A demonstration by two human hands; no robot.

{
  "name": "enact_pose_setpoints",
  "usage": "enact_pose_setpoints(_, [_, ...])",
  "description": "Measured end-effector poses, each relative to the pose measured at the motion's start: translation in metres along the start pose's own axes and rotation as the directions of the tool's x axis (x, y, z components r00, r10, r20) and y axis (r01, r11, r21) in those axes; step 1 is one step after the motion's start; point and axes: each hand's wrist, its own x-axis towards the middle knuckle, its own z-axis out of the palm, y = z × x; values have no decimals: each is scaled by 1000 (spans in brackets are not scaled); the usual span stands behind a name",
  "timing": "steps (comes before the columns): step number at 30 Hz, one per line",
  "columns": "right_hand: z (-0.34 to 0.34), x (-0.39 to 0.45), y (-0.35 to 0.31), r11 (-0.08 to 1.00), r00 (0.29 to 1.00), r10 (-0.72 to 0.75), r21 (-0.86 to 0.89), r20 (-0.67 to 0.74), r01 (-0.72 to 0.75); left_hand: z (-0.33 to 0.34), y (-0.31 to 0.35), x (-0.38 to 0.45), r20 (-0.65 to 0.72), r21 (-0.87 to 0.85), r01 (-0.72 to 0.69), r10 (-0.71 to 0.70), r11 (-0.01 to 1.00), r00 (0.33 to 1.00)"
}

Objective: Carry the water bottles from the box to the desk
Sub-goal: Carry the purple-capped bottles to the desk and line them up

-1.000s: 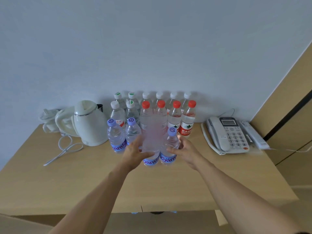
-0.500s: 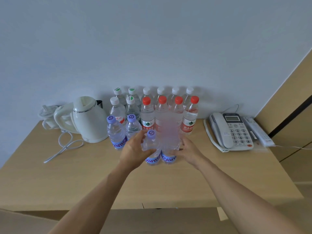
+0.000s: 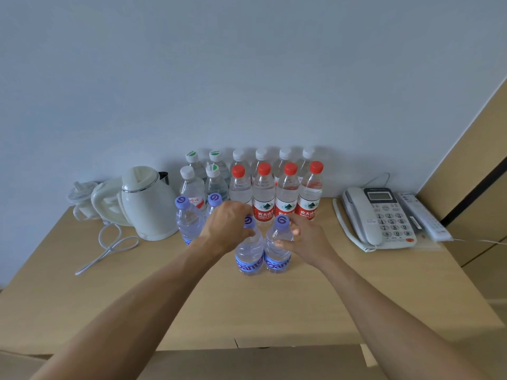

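Note:
Two clear water bottles with purple caps stand upright side by side on the wooden desk (image 3: 301,311). My left hand (image 3: 225,226) grips the left bottle (image 3: 248,256) around its shoulder and partly covers the cap. My right hand (image 3: 307,238) holds the right bottle (image 3: 277,255) from the side, thumb in front and fingers behind. Just behind them stand several red-capped bottles (image 3: 288,193), white-capped bottles (image 3: 262,154) at the wall, and two more purple-capped bottles (image 3: 188,223) to the left.
A white kettle (image 3: 148,204) with its cable (image 3: 109,248) sits at the left. A desk phone (image 3: 381,215) and a remote (image 3: 422,215) lie at the right. A cardboard box flap (image 3: 247,360) shows below the desk's front edge.
The two purple-capped bottles, blurred and moving in my hands before, now stand still and upright on the desk. Both hands have slid up towards their tops.

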Motion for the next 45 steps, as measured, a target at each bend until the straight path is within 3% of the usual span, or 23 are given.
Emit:
enact_pose_setpoints(18, [1,-5,-3,999,999,40,24,-11,-40,-16,-1,57,82,132,28,-39,991,996])
enact_pose_setpoints(31, [5,1,-9,998,999,29,-55,-46,-32,-13,-6,65,74,119,58,-67,991,995])
enact_pose_setpoints(36, [4,22,-15,993,995,30,-108,-98,-41,-12,-6,64,77,144,72,-84,987,993])
enact_pose_setpoints(45, [12,50,-27,997,981,55,-46,-186,-65,-12,-6,64,75,126,73,-83,989,994])
